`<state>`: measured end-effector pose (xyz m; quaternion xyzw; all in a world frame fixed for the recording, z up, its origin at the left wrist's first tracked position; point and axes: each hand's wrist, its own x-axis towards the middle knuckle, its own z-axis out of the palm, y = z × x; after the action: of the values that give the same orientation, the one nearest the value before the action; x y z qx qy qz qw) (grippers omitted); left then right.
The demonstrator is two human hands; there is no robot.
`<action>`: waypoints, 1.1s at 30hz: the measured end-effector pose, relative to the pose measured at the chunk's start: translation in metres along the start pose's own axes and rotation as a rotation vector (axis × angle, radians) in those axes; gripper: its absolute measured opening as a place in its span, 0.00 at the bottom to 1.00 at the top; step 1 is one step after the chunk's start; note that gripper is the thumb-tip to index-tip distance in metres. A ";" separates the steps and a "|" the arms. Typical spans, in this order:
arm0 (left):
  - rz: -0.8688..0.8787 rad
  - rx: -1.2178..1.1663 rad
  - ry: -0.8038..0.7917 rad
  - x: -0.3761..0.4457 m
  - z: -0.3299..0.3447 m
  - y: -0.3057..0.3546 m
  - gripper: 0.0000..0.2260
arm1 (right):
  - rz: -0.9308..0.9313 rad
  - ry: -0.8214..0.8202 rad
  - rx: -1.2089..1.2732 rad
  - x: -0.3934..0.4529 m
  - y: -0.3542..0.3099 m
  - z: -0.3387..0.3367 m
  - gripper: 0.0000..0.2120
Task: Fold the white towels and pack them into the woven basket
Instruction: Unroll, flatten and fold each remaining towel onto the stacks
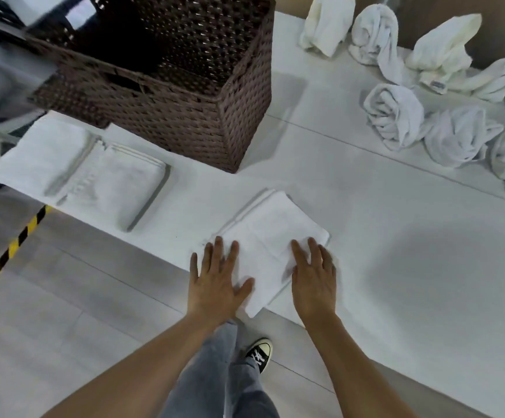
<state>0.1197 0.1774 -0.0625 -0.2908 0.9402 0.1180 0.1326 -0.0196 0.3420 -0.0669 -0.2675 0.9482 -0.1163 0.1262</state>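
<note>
A folded white towel (271,236) lies at the near edge of the white table (396,236). My left hand (216,279) lies flat on its left side with fingers spread. My right hand (313,276) presses flat on its right side. The dark brown woven basket (185,110) stands at the far left of the table, open at the top; its inside is dark. Two folded white towels (109,179) lie side by side in front of the basket on the left.
Several crumpled and rolled white towels (396,116) are heaped along the far right of the table. Below the table edge are grey floor tiles, a yellow-black tape strip (12,251) and my leg with a black sneaker (260,352).
</note>
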 end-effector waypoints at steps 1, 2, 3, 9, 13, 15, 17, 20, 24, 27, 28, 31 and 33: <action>-0.026 0.006 -0.008 -0.001 -0.002 -0.007 0.39 | -0.040 -0.038 0.012 0.006 -0.006 0.002 0.28; -0.050 0.004 -0.021 -0.002 -0.005 -0.014 0.40 | -0.081 -0.083 0.023 0.013 -0.013 0.003 0.29; -0.070 -0.009 -0.035 -0.004 -0.007 -0.022 0.42 | -0.120 -0.130 0.032 0.019 -0.021 0.003 0.30; -0.158 -0.060 -0.049 -0.005 -0.021 -0.065 0.47 | -0.331 -0.235 -0.003 0.052 -0.067 0.012 0.41; -0.225 -0.056 -0.064 0.008 -0.032 -0.089 0.47 | -0.361 -0.240 0.000 0.074 -0.098 0.019 0.41; -0.235 -0.062 -0.060 0.014 -0.036 -0.098 0.47 | -0.374 -0.228 -0.002 0.083 -0.108 0.021 0.41; -0.231 -0.066 -0.047 0.021 -0.040 -0.105 0.47 | -0.375 -0.221 0.002 0.091 -0.116 0.022 0.41; -0.211 -0.075 -0.026 0.027 -0.043 -0.110 0.46 | -0.358 -0.216 -0.004 0.096 -0.120 0.022 0.40; -0.211 -0.091 -0.047 0.030 -0.044 -0.106 0.46 | -0.316 -0.208 -0.014 0.096 -0.116 0.019 0.38; -0.209 -0.086 -0.058 0.034 -0.045 -0.104 0.45 | -0.293 -0.214 -0.025 0.100 -0.116 0.016 0.38; -0.210 -0.074 -0.060 0.036 -0.045 -0.103 0.45 | -0.285 -0.218 -0.034 0.101 -0.117 0.016 0.38; -0.201 -0.030 -0.068 0.040 -0.050 -0.100 0.44 | -0.264 -0.213 -0.051 0.101 -0.120 0.014 0.38; -0.155 -0.005 -0.064 0.040 -0.057 -0.101 0.40 | -0.260 -0.192 -0.038 0.096 -0.124 0.008 0.37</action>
<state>0.1358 0.0585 -0.0363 -0.3592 0.9098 0.1190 0.1704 -0.0371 0.1865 -0.0560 -0.4001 0.8911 -0.0874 0.1953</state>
